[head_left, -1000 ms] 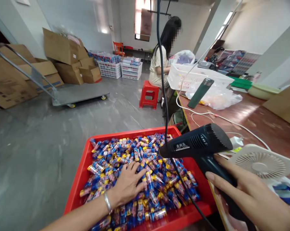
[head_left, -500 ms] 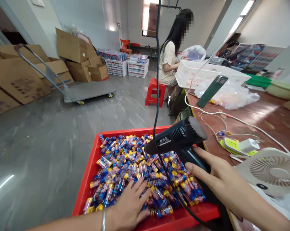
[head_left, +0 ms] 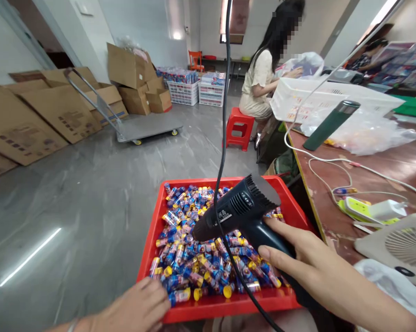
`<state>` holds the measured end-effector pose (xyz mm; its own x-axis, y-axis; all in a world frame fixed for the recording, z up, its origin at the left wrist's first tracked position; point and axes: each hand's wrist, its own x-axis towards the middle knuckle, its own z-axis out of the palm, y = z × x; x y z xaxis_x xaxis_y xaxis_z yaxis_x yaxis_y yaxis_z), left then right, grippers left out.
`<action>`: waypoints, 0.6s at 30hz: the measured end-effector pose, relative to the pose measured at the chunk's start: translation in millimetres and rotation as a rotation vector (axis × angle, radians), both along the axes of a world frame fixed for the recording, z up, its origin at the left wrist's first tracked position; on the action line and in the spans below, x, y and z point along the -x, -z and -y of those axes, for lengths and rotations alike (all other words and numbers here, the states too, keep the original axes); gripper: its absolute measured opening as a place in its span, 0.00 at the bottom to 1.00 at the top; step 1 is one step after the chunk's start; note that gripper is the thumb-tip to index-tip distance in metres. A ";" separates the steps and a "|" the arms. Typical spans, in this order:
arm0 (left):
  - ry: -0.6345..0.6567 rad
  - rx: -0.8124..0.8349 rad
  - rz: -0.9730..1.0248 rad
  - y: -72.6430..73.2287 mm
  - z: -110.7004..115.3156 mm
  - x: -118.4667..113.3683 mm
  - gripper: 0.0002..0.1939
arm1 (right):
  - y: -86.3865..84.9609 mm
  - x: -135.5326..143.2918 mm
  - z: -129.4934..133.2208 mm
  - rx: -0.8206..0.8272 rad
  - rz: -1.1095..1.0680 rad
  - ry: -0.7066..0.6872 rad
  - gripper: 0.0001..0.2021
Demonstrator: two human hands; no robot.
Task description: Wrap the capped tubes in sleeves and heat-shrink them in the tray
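Observation:
My right hand (head_left: pixel 297 258) is wrapped round the handle of a dark heat gun (head_left: pixel 237 207). The gun's nozzle points down and left over a red tray (head_left: pixel 228 304) full of small bottles (head_left: pixel 194 263) with blue, pink and yellow wrapping. A black cable (head_left: pixel 225 115) hangs in front of the gun and runs down across the tray. At the tray's near left corner is my left hand (head_left: pixel 138 304), its fingers bent and close together at the rim; whether they grip it is hard to tell.
To the right, a brown table (head_left: pixel 373 180) bears a green flask (head_left: pixel 332 124), a power strip (head_left: pixel 361 210), a fan (head_left: pixel 401 244) and white cables. A person (head_left: pixel 263 78) sits on a red stool (head_left: pixel 239 129). Cartons (head_left: pixel 69 110) and a trolley (head_left: pixel 149 127) stand left.
My left hand has left the bottles and moved to the tray's near left corner. The heat gun has tilted further down. The view has shifted, so the tray appears further right.

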<state>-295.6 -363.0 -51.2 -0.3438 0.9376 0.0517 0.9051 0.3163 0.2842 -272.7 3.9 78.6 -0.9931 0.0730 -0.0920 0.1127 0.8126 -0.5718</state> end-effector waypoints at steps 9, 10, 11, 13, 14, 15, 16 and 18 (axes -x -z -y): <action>-1.038 -0.004 0.515 50.7 75.9 -8.9 0.19 | -8.4 -58.8 -24.9 -0.197 -0.038 0.018 0.31; -1.103 -0.033 0.616 58.1 76.1 -11.3 0.21 | -10.1 -60.2 -17.0 -0.188 -0.020 0.013 0.31; -1.140 -0.068 0.709 64.4 75.2 -13.6 0.23 | -11.5 -60.8 -7.9 -0.178 -0.003 0.008 0.32; -1.139 -0.132 0.849 71.9 72.6 -17.5 0.26 | -12.7 -61.6 9.1 -0.173 0.017 0.001 0.32; -1.113 -0.153 0.892 72.8 71.8 -18.8 0.26 | -12.7 -62.8 14.8 -0.178 0.024 -0.006 0.31; -1.084 -0.166 0.918 72.2 71.5 -19.2 0.25 | -12.5 -64.9 17.7 -0.185 0.025 -0.016 0.30; -1.055 -0.173 0.938 70.4 71.9 -18.5 0.25 | -12.3 -68.1 17.5 -0.196 0.023 -0.024 0.29; -1.032 -0.179 0.962 65.5 73.8 -13.3 0.24 | -12.4 -76.7 8.3 -0.237 -0.022 0.000 0.27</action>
